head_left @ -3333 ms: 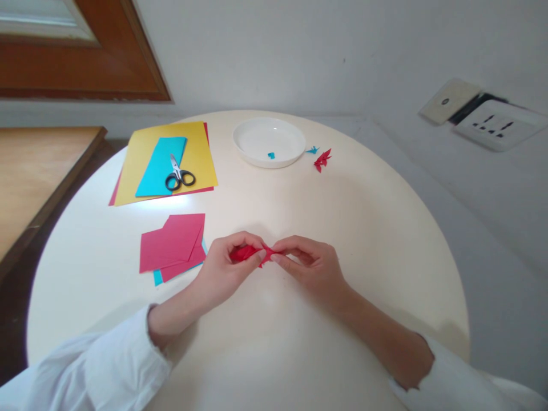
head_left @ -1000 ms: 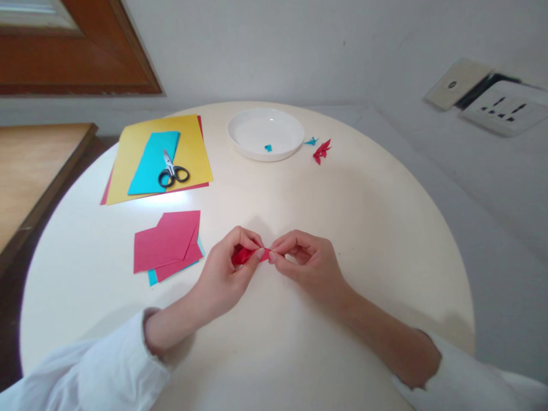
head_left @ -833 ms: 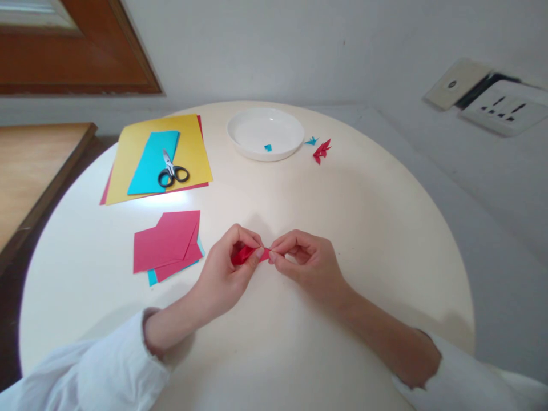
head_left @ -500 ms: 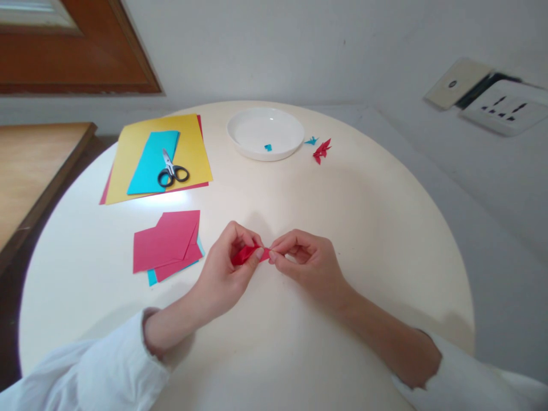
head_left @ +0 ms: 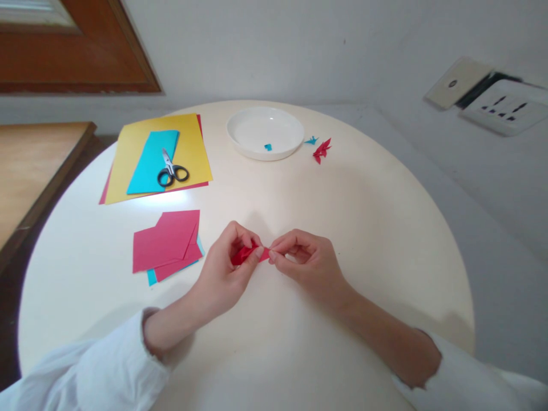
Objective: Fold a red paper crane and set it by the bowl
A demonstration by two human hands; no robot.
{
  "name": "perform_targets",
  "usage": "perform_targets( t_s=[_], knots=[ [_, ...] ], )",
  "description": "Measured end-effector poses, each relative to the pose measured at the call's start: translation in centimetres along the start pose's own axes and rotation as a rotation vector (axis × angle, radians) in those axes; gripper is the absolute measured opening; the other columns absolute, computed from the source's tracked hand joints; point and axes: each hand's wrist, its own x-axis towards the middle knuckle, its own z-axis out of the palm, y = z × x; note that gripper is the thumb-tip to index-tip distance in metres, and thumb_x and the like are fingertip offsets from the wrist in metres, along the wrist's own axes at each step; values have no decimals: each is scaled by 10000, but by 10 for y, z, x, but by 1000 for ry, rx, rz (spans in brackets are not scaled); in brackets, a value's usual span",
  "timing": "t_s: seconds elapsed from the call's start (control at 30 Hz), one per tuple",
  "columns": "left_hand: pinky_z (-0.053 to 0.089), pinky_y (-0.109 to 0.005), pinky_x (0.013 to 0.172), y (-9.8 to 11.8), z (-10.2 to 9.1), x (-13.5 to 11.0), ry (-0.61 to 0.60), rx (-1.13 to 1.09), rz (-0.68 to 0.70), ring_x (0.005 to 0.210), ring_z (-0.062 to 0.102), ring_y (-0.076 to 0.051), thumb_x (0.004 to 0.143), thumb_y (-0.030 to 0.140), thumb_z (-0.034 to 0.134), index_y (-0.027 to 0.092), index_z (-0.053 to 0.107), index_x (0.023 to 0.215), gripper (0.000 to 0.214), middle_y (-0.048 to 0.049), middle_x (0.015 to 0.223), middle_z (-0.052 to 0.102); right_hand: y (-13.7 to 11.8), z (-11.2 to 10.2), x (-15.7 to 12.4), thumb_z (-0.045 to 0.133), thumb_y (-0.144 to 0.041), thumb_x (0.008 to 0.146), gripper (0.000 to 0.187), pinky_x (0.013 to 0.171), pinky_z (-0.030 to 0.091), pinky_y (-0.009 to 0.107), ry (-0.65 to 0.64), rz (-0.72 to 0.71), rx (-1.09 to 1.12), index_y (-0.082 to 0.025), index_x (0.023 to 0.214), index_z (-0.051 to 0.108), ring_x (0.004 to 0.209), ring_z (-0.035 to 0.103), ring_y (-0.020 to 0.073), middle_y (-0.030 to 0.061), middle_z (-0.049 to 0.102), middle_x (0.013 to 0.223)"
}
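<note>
A small folded red paper piece [head_left: 247, 254] is held just above the round cream table [head_left: 363, 228], near its middle. My left hand [head_left: 226, 271] pinches its left part between thumb and fingers. My right hand [head_left: 306, 262] pinches its right tip. Much of the paper is hidden by my fingers. Both forearms in white sleeves rest on the table.
Red paper pieces over a blue one [head_left: 166, 244] lie left of my hands. Farther back, black-handled scissors [head_left: 171, 171] lie on a blue sheet [head_left: 149, 162] atop yellow paper [head_left: 192, 148]. A white dish [head_left: 265, 132] holds a blue scrap; small blue [head_left: 311, 140] and red folded figures [head_left: 322, 150] lie beside it.
Over the last few seconds the hands drew closer together on the red paper, which now looks shorter and more tightly folded. In the last second almost nothing moved.
</note>
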Motion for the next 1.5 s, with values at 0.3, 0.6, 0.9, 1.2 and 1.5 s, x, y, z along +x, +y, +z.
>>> perform_targets(
  t_s=[0.3,0.6,0.9,1.2,1.5],
  knots=[
    [435,-215,578,-1,-1,0,27,6,9,649,538,-101,785,187,578,200,401,734,185,-5,745,553,2,-2,1,698,-176,632,134,605,501,240,11,31,34,-185,659,567,611,598,101,-8,634,660],
    [450,-214,589,-2,-1,1,49,11,17,658,550,-97,781,168,572,194,408,744,170,-5,748,558,1,-2,0,687,-187,653,147,623,510,255,9,18,51,-189,681,543,622,600,106,-10,623,668],
    [450,-228,584,-2,-2,1,75,62,31,647,549,-105,778,170,567,199,414,737,161,-11,741,567,-1,-4,2,661,-221,703,117,645,506,258,-24,10,58,-189,737,553,650,597,106,-10,610,698],
    [461,-227,589,-2,-2,0,56,47,34,659,558,-107,777,182,577,199,417,741,165,-10,748,569,4,-2,2,703,-288,697,177,639,516,254,10,-25,8,-195,706,552,634,583,104,-16,594,679],
    [454,-236,598,0,-2,2,84,38,-3,662,559,-111,771,191,601,197,430,734,175,-5,744,576,4,-5,2,630,-312,776,150,644,517,276,-11,-45,0,-192,741,547,629,612,117,-10,588,678]
  ],
)
